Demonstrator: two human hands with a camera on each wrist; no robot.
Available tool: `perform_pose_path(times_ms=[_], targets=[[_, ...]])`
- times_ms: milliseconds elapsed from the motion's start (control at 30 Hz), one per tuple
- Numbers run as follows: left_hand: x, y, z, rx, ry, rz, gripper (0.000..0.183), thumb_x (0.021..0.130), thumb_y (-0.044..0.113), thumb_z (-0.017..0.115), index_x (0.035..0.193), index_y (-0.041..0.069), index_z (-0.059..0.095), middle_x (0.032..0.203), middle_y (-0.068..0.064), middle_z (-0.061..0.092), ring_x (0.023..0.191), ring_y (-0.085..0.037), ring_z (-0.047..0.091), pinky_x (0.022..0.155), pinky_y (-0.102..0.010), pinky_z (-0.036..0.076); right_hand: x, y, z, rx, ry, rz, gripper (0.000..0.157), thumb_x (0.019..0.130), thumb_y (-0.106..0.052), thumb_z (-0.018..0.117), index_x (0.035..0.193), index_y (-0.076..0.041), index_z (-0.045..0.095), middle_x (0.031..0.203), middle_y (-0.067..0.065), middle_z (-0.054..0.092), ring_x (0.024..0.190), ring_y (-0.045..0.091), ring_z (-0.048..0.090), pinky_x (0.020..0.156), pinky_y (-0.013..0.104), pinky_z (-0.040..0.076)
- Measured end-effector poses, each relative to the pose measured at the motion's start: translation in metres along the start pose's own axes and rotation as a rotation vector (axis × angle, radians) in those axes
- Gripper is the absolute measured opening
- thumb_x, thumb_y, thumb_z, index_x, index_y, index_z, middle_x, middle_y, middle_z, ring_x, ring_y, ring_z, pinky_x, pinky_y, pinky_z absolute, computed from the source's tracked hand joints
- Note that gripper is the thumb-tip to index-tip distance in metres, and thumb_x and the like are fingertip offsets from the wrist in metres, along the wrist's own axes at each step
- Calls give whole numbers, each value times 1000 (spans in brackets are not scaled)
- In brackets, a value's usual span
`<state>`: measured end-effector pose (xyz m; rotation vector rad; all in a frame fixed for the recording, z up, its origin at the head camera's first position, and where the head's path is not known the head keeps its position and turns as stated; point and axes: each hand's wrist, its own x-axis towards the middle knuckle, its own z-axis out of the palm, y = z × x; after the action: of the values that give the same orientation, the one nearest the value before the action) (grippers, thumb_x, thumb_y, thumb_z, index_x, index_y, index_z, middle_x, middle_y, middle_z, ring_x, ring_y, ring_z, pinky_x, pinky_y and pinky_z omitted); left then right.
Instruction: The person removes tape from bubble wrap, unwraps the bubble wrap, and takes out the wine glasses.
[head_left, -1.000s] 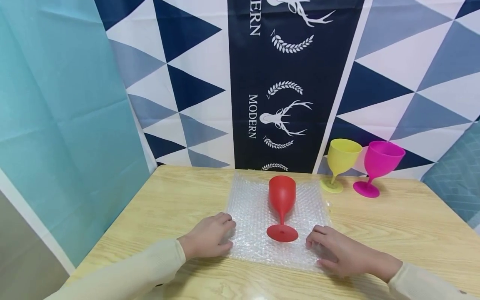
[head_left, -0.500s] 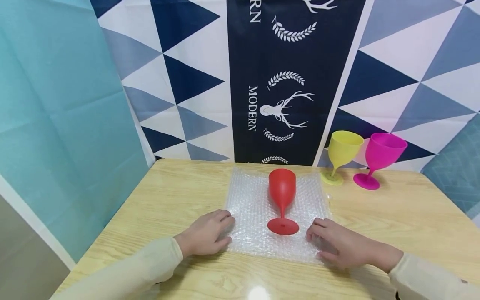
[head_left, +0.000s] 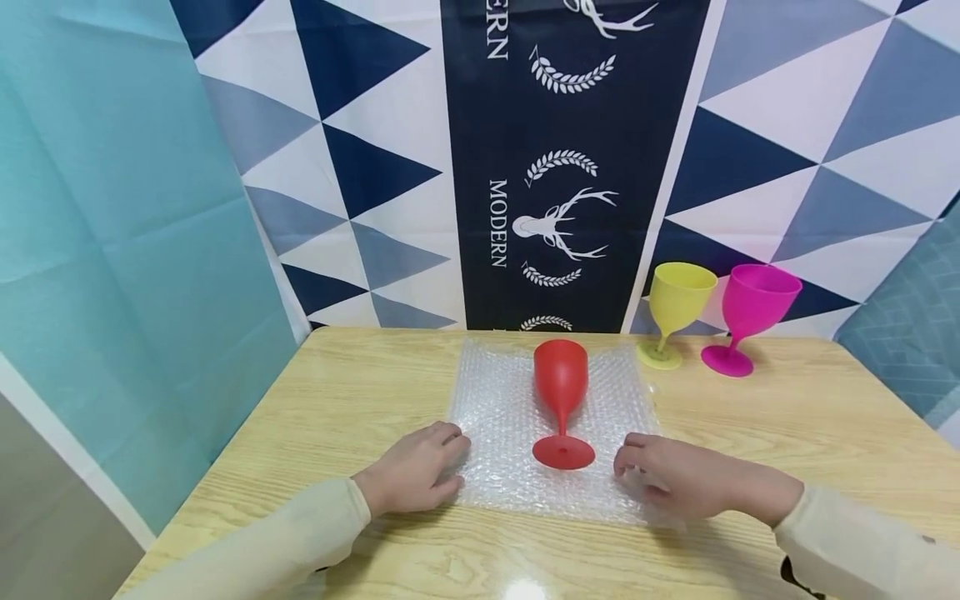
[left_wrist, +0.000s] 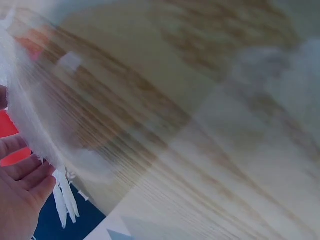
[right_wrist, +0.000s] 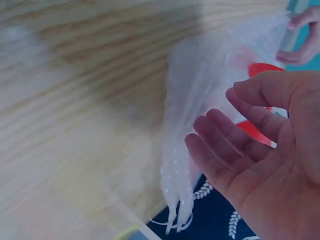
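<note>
A red goblet (head_left: 562,383) lies on its side on a sheet of bubble wrap (head_left: 495,467), its round foot towards me and its bowl towards the wall. My left hand (head_left: 417,468) rests at the sheet's left edge; in the left wrist view its fingers (left_wrist: 32,175) lie loosely bent against the wrap. At the right edge is my right hand (head_left: 682,475), palm down. The right wrist view shows this hand (right_wrist: 270,150) with loosely bent, spread fingers beside the wrap's edge, nothing pinched between thumb and fingers.
Behind on the right stand a yellow goblet (head_left: 678,304) and a magenta goblet (head_left: 756,308), both upright, near the back edge of the wooden table (head_left: 360,367). A patterned cloth (head_left: 390,167) hangs behind, and a teal cloth (head_left: 150,208) borders the left side.
My right thumb has drawn in closer to the fingers at the wrap's right edge. The left hand, red goblet and wrap stay in place; the head view shifts slightly.
</note>
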<state>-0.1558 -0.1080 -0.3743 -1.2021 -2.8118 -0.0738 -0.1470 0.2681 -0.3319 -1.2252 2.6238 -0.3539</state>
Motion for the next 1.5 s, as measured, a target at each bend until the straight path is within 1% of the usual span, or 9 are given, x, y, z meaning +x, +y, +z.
perform_pose_path(times_ms=[200, 333, 433, 600, 733, 800, 1067, 1300, 1500], targets=[[5, -3, 1, 21, 19, 16, 43, 90, 37, 57, 123, 10, 56, 121, -8, 60, 113, -20, 59, 97, -34, 50, 9, -4, -23, 41, 7, 20, 27, 81, -3, 68, 106, -12, 63, 103, -2, 63, 92, 12, 61, 80, 30, 56], [10, -6, 1, 57, 32, 38, 42, 87, 39, 57, 119, 12, 57, 115, -5, 61, 105, -17, 60, 96, -33, 50, 19, -5, -39, 34, 15, 28, 26, 81, -4, 68, 106, -11, 63, 103, 1, 64, 89, 14, 61, 77, 30, 56], [14, -8, 0, 95, 55, 64, 41, 84, 42, 59, 114, 13, 59, 105, -1, 61, 95, -14, 59, 91, -31, 51, 29, -3, -50, 11, 33, 33, 24, 81, -5, 67, 104, -9, 63, 100, 4, 64, 84, 14, 60, 74, 28, 54], [20, -9, -4, 143, 75, 92, 39, 78, 46, 61, 104, 16, 61, 88, 4, 56, 77, -10, 48, 78, -28, 46, 50, 5, -62, -28, 139, 69, 18, 81, -7, 68, 99, -5, 65, 96, 7, 65, 80, 16, 61, 72, 28, 53], [23, -10, -5, 175, 57, 99, 40, 77, 48, 59, 103, 17, 61, 87, 4, 56, 76, -11, 46, 79, -28, 46, 68, 9, -67, -36, 225, 152, 17, 81, -9, 69, 96, -4, 65, 91, 8, 65, 79, 18, 62, 72, 31, 54], [24, -10, -5, 185, 52, 107, 40, 78, 48, 58, 103, 17, 61, 88, 4, 56, 76, -11, 47, 81, -29, 46, 75, 10, -69, -33, 235, 211, 18, 81, -11, 70, 97, -3, 65, 90, 9, 65, 78, 19, 61, 71, 32, 54], [21, -10, -2, 177, 45, 126, 39, 78, 47, 59, 103, 17, 60, 88, 4, 56, 76, -11, 46, 79, -28, 46, 106, 6, -74, -33, 195, 464, 31, 84, -21, 70, 105, 0, 64, 97, 16, 65, 86, 24, 58, 69, 33, 55], [21, -7, -1, 158, 2, 118, 41, 79, 49, 58, 107, 18, 60, 92, 4, 57, 80, -11, 47, 83, -28, 47, 125, 6, -77, 90, 129, 647, 42, 85, -28, 69, 110, 4, 58, 101, 17, 64, 87, 26, 57, 71, 32, 55], [16, -7, -3, 156, 0, 113, 42, 78, 48, 59, 107, 19, 61, 93, 4, 58, 80, -10, 47, 83, -28, 47, 142, 6, -81, 213, 101, 791, 47, 86, -36, 67, 111, 3, 56, 106, 14, 60, 94, 26, 58, 75, 37, 57]])
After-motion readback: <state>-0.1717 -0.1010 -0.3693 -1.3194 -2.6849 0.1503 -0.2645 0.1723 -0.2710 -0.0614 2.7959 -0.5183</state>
